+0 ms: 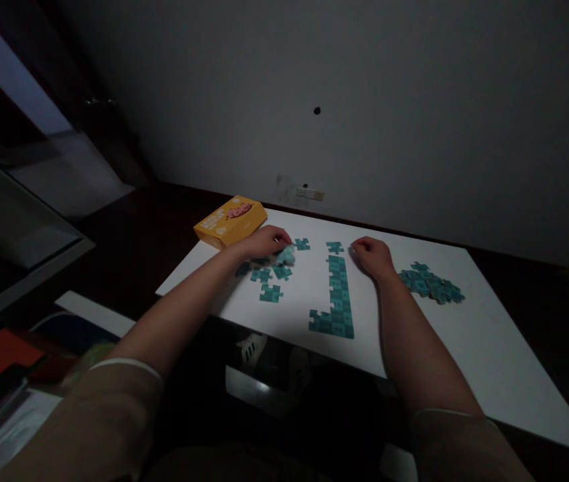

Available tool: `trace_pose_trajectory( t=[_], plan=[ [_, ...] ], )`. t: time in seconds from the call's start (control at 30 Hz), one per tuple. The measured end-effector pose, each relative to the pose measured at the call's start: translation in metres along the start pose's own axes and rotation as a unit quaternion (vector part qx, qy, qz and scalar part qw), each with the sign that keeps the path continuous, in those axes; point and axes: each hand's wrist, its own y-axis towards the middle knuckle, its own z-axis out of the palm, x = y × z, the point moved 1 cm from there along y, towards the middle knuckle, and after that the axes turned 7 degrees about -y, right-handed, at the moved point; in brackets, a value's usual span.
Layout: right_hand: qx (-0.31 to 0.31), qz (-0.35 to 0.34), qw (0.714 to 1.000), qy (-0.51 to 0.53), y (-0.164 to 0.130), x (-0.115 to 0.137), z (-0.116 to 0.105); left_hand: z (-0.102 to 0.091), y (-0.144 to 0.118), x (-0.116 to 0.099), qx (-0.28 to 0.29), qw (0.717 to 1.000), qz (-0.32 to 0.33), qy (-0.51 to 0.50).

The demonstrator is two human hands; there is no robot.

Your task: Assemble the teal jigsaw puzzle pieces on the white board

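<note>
At the left of the white table, my left hand (265, 243) is closed with a teal jigsaw piece (287, 255) at its fingertips, slightly blurred. Under and beside it lie several loose teal pieces (270, 293), and one more (302, 244) rests just past the fingers. An L-shaped strip of joined puzzle pieces (341, 294) lies mid-table, with a separate piece (335, 248) just beyond its far end. To the right of that piece, apart from it, my right hand (373, 257) has its fingers curled together; whatever they may hold is hidden.
A heap of teal pieces (431, 284) lies right of my right forearm. The yellow puzzle box (231, 219) stands at the table's far left corner. Behind the white table (495, 361) is a grey wall with a socket strip (309, 193). Shoes show below the near edge.
</note>
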Motion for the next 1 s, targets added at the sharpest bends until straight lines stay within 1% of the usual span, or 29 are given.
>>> trace_pose_trajectory(
  t=[0.07,0.1,0.13,0.17,0.23,0.3,0.33,0.4,0.5,0.6,0.63,0.7,0.77,0.83,0.87,0.93,1.0],
  plan=[
    [-0.001,0.003,1.000,0.004,0.000,0.000,0.000,0.031,0.007,-0.014,0.051,0.998,0.031,-0.010],
    [-0.001,0.005,1.000,0.007,0.000,-0.001,0.001,0.046,0.010,-0.021,0.081,0.995,0.055,0.000],
    [-0.002,0.006,1.000,0.010,0.000,-0.001,0.001,0.060,0.013,-0.026,0.102,0.992,0.071,0.015],
    [-0.002,0.007,1.000,0.012,0.000,-0.001,0.001,0.071,0.015,-0.031,0.112,0.990,0.080,0.023],
    [-0.002,0.006,1.000,0.011,0.001,-0.003,0.002,0.087,0.019,-0.037,0.115,0.989,0.089,0.038],
    [0.001,0.005,1.000,0.009,0.001,-0.004,0.002,0.092,0.021,-0.039,0.104,0.989,0.093,0.050],
    [0.003,0.004,1.000,0.010,0.002,-0.004,0.002,0.090,0.021,-0.038,0.097,0.989,0.094,0.057],
    [0.007,0.001,1.000,0.013,0.002,-0.005,0.003,0.078,0.018,-0.033,0.079,0.990,0.094,0.071],
    [0.009,-0.004,1.000,0.014,0.001,-0.005,0.003,0.047,0.006,-0.021,0.048,0.988,0.078,0.120],
    [0.008,0.004,1.000,0.012,0.000,-0.005,0.002,0.018,-0.016,-0.008,0.045,0.978,0.063,0.192],
    [0.008,0.006,1.000,0.010,-0.001,-0.004,0.001,0.012,-0.025,-0.005,0.049,0.974,0.054,0.213],
    [0.021,0.002,1.000,0.006,-0.003,0.001,-0.001,0.005,-0.044,0.001,0.059,0.966,0.032,0.249],
    [0.068,-0.022,0.997,0.007,-0.007,0.014,-0.004,0.005,-0.061,0.005,0.064,0.960,0.015,0.273],
    [0.157,-0.063,0.985,0.016,-0.016,0.036,-0.006,0.009,-0.073,0.009,0.060,0.960,0.012,0.273],
    [0.209,-0.090,0.974,0.019,-0.022,0.050,-0.007,0.011,-0.078,0.010,0.055,0.962,0.012,0.267],
    [0.308,-0.159,0.938,0.009,-0.035,0.078,-0.007,0.017,-0.082,0.013,0.045,0.966,0.010,0.253],
    [0.340,-0.214,0.915,-0.029,-0.047,0.100,-0.006,0.023,-0.081,0.014,0.034,0.970,0.007,0.242]
  ],
)
